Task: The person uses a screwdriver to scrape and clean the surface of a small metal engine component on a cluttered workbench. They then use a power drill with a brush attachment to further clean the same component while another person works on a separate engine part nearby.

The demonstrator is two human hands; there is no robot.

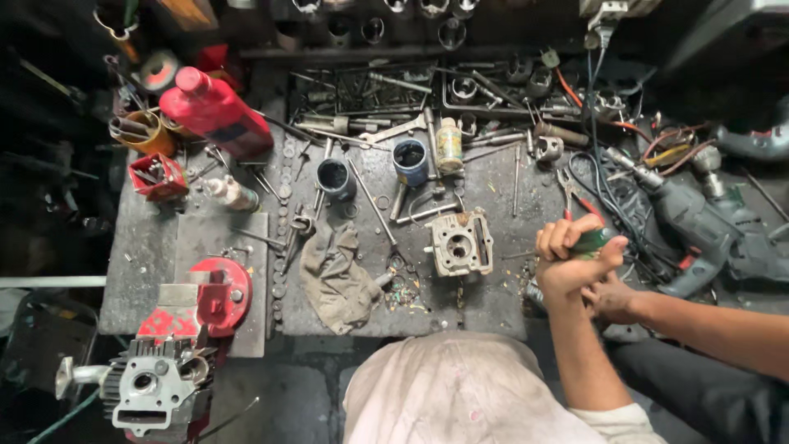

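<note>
We have our left hand clenched tight round a green-handled tool near the right edge of the workbench, and our right hand sits just beneath it, partly hidden, so we cannot tell whether it grips anything. What the tool's tip bears on is out of sight behind the fist. By our reckoning the job is midway: a small engine block lies bare on the bench, well left of the hands, a finned cylinder part is held at the red vise, and loose washers and bits lie scattered beside a dirty rag. As for containers, a red plastic bottle lies tilted at upper left, a small pale bottle with a yellowish label stands at the back, next to a blue cup of dark liquid
</note>
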